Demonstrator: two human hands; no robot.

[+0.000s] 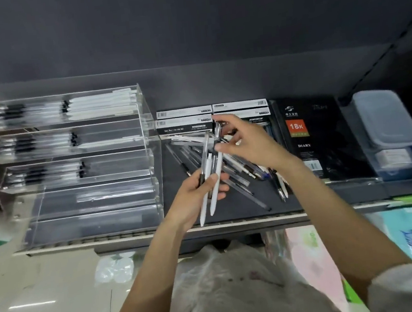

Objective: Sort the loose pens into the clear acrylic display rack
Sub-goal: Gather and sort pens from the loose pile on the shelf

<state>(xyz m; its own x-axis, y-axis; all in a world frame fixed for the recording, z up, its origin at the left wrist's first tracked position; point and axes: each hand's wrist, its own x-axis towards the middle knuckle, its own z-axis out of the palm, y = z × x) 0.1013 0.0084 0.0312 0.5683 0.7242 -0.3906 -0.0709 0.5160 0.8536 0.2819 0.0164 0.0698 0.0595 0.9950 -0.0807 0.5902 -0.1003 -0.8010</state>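
Sorting underway: acrylic rack at shelf left, upper tiers stocked, lower tiers nearly bare; loose pens piled beside it; left hand grips white pens; right hand pinches their tops; advise aligning tips before sliding in.

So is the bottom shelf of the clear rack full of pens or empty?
Empty, it seems. The clear rack's bottom shelf shows only bare acrylic, while the top shelves hold rows of pens.

glossy clear acrylic rack
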